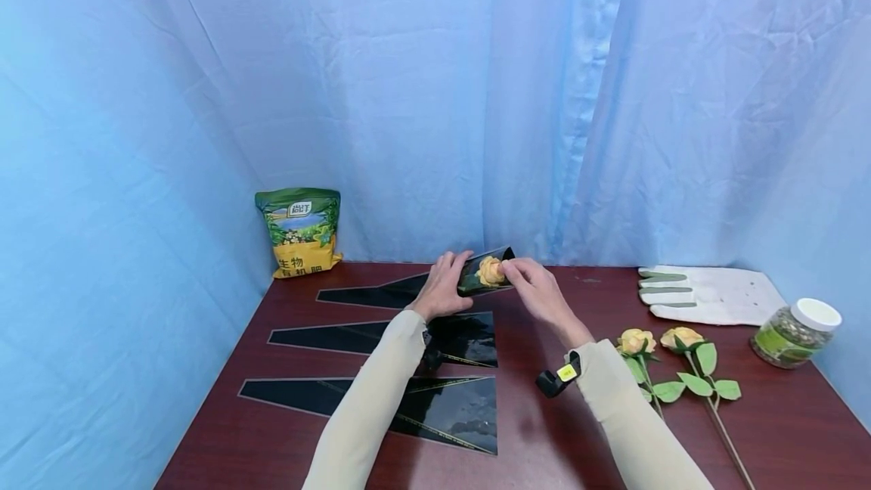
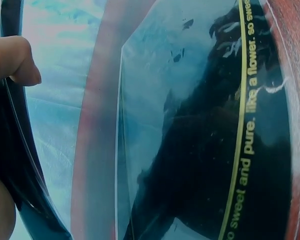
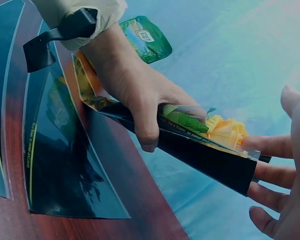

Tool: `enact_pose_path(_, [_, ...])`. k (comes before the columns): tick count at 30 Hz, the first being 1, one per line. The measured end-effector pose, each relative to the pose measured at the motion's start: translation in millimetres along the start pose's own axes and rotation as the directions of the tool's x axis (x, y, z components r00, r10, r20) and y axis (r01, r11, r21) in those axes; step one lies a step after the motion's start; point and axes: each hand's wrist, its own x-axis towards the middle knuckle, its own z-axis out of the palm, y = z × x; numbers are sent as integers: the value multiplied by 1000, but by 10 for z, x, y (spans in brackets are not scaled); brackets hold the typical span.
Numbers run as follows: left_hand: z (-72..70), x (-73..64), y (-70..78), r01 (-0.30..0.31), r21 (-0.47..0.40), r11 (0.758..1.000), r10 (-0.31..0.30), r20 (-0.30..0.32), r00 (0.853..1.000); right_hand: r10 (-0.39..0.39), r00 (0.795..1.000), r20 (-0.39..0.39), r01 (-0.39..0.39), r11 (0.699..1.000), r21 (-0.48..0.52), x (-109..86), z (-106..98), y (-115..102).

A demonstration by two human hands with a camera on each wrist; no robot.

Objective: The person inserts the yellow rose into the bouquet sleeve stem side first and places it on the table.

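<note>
We are watching two hands at work near the tabletop's [image 1: 599, 301] far edge: the left hand [image 1: 442, 292] is gripping a dark sleeve [image 3: 215, 165] between thumb and fingers, while the right hand [image 1: 537, 293], its thumb standing apart, is resting fairly straight fingers at the sleeve's mouth, one seemingly touching the yellow rose [image 1: 490, 271] inside. We are seeing delicate business here! If those fingertips are pressing too hard, we are risking crumpled petals, or a leaf [image 3: 185, 121] folding against the film; if the left hand is squeezing too tightly, the sleeve could be flattening and jamming the flower; too loosely, and the whole thing could be slipping. The clear rim is looking thin, so a snagging fingertip could be splitting it. Now the room: the curtain [image 1: 408, 97] is hanging close behind, leaving us little space beyond, and we are not managing to tell whether the mouth is overhanging the edge. The left forearm is crossing above two flat sleeves [image 1: 463, 414], so a dipping cuff could be dragging them askew. Our best open room is lying rightward, between the right hand and the glove [image 1: 721, 293], with loose roses [image 1: 680, 337] sitting nearer us.
</note>
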Motion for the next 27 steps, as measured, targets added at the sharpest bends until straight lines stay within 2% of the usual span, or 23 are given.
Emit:
enact_pose_path(7, [5,1,-27,7,63,998,-7,0,1000,-31,997,65,33,999,-33,-4,82,-1])
enact_pose_path(15, [-7,16,-43,28,112,993,-30,12,999,-32,994,107,35,999,-28,19,162,45])
enact_pose_path(18, [-2,25,-70,38,142,989,-42,25,999,-14,996,87,18,999,-38,17,197,80])
enact_pose_path(23, [-9,33,-143,64,179,982,-74,49,996,14,1000,9,-13,999,-43,26,265,150])
enact_pose_path(27, [-49,8,-225,84,196,977,-98,63,993,7,1000,-8,-7,999,-48,48,317,192])
